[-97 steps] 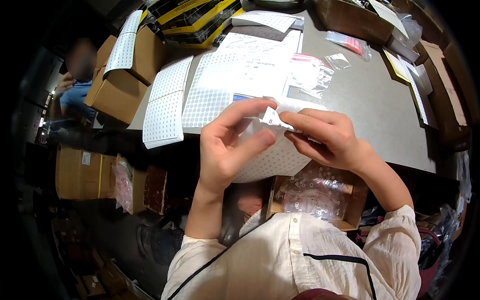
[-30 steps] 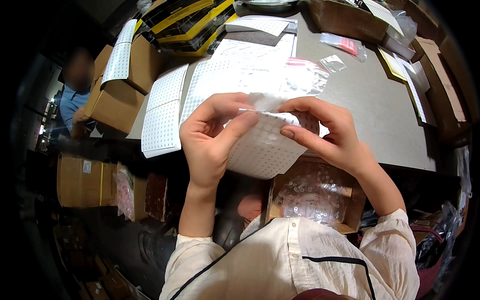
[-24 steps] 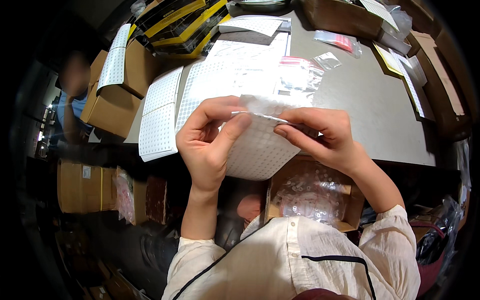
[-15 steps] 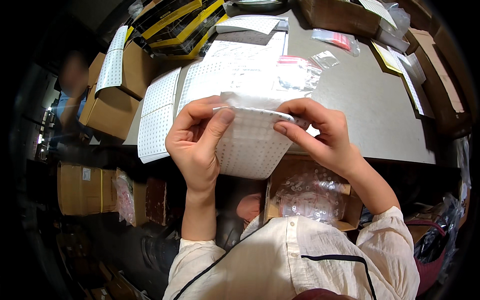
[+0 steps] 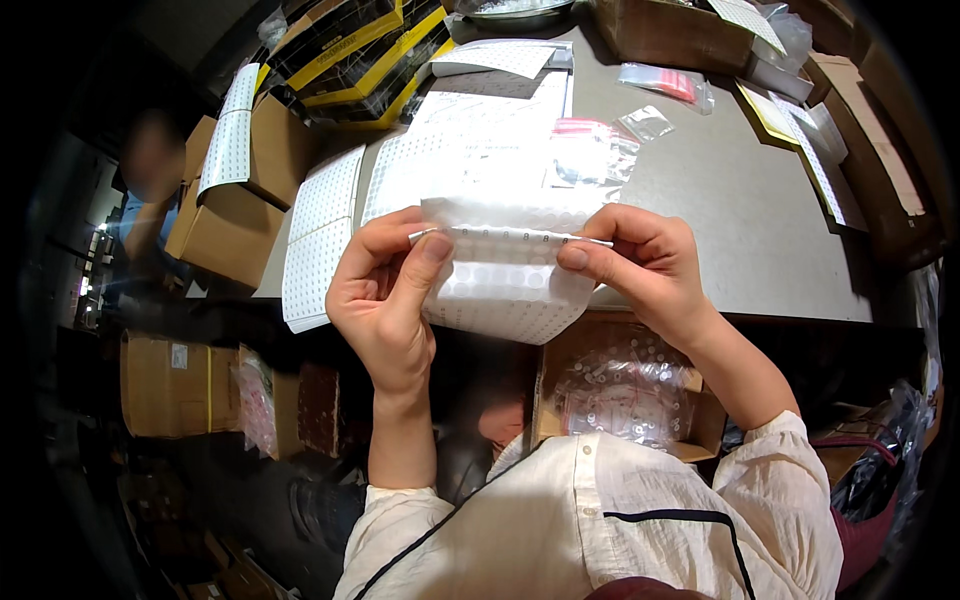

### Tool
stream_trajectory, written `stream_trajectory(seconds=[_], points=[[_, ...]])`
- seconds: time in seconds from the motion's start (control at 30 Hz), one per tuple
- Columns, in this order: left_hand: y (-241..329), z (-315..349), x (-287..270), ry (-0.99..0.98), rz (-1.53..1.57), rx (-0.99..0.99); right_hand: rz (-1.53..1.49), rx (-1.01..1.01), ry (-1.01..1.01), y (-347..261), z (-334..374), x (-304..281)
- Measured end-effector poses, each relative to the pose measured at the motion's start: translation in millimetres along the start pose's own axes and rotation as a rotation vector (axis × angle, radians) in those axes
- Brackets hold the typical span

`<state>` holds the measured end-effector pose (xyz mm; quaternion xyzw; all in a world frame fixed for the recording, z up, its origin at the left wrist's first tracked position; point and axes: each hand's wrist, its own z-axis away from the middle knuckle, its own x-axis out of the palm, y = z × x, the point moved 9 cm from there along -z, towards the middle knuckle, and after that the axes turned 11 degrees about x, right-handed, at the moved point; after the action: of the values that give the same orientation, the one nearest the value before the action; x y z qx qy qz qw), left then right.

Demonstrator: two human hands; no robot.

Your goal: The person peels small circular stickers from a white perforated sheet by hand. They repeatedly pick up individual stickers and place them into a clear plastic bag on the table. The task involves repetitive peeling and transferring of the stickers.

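Sheet (image 5: 515, 283) is mid-frame, over the counter's (image 5: 745, 225) near edge. Left hand (image 5: 388, 298) and right hand (image 5: 650, 256) each pinch one end of its folded strip. Looks super light, floppy, maybe slick; probably creases easily, so I'd grip those ends.

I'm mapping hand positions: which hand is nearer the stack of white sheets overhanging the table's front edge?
Left. The left hand is just right of the stack; the right hand is farther right, across the held sheet.
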<state>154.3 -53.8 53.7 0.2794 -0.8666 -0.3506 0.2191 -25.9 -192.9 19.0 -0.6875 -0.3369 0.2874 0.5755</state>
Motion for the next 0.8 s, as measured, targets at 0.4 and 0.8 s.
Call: stream_trajectory(seconds=[0.4,0.8], points=[[15,-11,-5,-0.07,0.081,0.072,0.083,-0.134,-0.16,-32,-36,-19],[32,-8,27,-0.414,-0.172,0.145,0.478,-0.577,0.086,-61,4,4]])
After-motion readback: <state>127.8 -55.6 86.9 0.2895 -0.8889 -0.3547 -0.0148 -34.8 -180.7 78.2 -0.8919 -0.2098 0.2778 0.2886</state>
